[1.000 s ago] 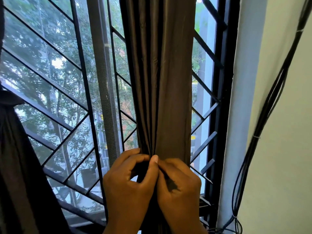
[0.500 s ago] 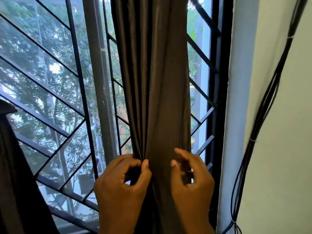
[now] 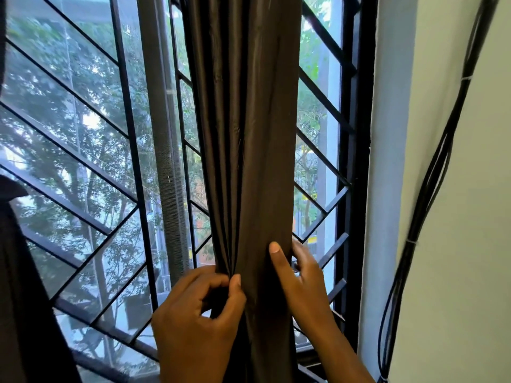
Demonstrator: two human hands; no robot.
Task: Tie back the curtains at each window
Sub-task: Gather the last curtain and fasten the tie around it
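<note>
- Head view: the dark brown curtain point(image 3: 249, 150) hangs gathered into one tall bunch, its long axis near vertical, leaning slightly so the top sits a little left of the bottom; the pleats run lengthwise from the top edge down past the lower edge of the picture.
- The curtain hangs in front of the window grille point(image 3: 91, 172), a black metal frame with slanted bars, between the grey mesh-covered post point(image 3: 163, 150) on its left and the black window frame point(image 3: 356, 161) on its right.
- The left hand point(image 3: 196, 319) pinches the left-side pleats low on the bunch, thumb tip pressed on the fabric, fingers curled round behind the folds.
- The right hand point(image 3: 298, 275) wraps the right edge of the bunch a little higher, thumb lying flat on the front, fingers curled round behind.
- A second dark curtain point(image 3: 25, 286) fills the lower left corner.
- A bundle of black cables point(image 3: 431, 189) runs down the pale wall point(image 3: 467, 244) on the right.
- No writing or label can be read anywhere.
</note>
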